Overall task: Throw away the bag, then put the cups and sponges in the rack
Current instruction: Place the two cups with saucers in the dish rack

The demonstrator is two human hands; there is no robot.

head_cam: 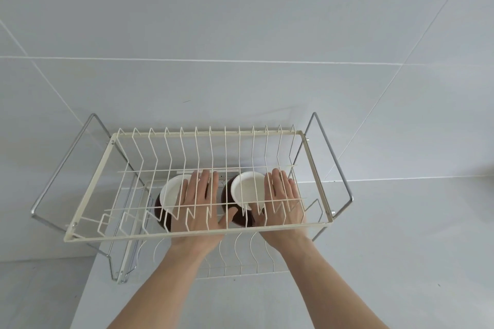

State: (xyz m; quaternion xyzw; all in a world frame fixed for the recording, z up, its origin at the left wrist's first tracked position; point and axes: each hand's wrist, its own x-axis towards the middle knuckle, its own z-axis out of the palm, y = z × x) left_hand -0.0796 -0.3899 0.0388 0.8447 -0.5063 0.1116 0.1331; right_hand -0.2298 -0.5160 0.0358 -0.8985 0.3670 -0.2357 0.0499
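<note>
Two cups, brown outside and white inside, lie tilted on the lower tier of the cream wire rack (91, 187), their openings facing me. My left hand (199, 203) reaches under the upper tier. It lies flat with fingers spread over the right part of the left cup (171, 195). My right hand (280, 200) is also flat with fingers apart, just right of the right cup (246, 187), its thumb near the cup's lower side. Neither hand closes around a cup. I see no bag and no sponges.
The rack hangs in a chrome tube frame (60, 165) standing on a white counter (401, 248) against a white tiled wall (240, 35). The upper tier's upright wires cross in front of both hands and the cups.
</note>
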